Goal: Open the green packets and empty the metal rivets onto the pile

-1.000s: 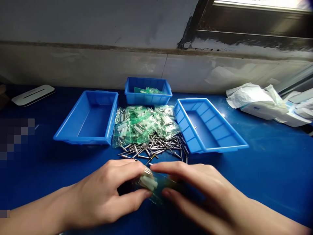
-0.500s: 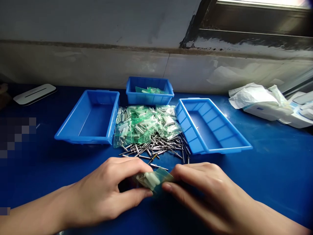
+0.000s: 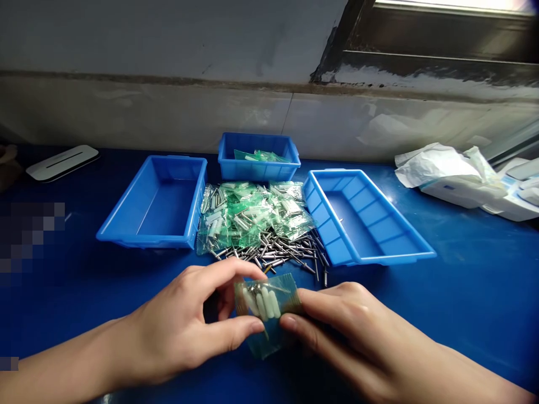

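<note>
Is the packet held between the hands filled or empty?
Filled: through the green packet, white plugs and some metal are visible.

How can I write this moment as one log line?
left hand: holds green packet | right hand: pinches packet's edge | beyond hands: loose metal fasteners, packet heap | back blue bin: packets inside

I'm scanning now, and I can read no words anywhere; that blue mark (image 3: 450, 187) on the white package (image 3: 471, 195) stays too small.
</note>
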`<action>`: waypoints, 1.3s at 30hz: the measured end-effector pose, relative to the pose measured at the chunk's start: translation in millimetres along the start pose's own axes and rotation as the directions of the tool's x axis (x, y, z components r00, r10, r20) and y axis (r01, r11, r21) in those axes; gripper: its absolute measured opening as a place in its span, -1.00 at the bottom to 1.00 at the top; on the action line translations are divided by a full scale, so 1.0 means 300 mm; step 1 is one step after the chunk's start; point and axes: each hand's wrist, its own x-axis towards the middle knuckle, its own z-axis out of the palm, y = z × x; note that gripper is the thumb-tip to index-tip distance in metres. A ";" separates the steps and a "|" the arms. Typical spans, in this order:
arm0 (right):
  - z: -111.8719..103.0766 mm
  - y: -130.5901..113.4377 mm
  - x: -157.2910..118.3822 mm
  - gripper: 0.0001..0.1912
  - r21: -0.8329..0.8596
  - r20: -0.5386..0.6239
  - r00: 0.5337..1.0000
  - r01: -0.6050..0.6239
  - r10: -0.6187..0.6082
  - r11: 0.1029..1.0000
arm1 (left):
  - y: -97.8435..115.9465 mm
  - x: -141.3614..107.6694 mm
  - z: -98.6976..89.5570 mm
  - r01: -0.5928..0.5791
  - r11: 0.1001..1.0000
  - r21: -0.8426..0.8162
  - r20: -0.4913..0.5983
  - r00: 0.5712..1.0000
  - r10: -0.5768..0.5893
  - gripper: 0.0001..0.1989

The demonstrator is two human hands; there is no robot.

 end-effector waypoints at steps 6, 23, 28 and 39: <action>-0.010 -0.012 0.002 -0.77 -0.045 -0.071 0.995 -0.067 0.064 0.997 | 0.006 -0.003 -0.009 -0.117 0.993 0.003 0.032 0.993 0.117 -0.82; -0.019 -0.009 0.003 -0.81 0.099 -0.010 0.998 -0.061 0.062 0.993 | 0.014 0.006 -0.008 -0.123 0.992 0.023 0.015 0.992 0.123 -0.84; -0.033 -0.028 0.009 -0.84 0.196 0.046 0.991 -0.132 0.125 0.972 | 0.015 0.010 -0.006 -0.225 0.974 0.023 0.012 0.974 0.224 -0.84; -0.005 -0.006 0.008 -0.80 0.354 0.016 0.995 -0.102 0.103 0.930 | 0.011 0.010 -0.002 -0.247 0.965 0.084 0.101 0.966 0.239 -0.80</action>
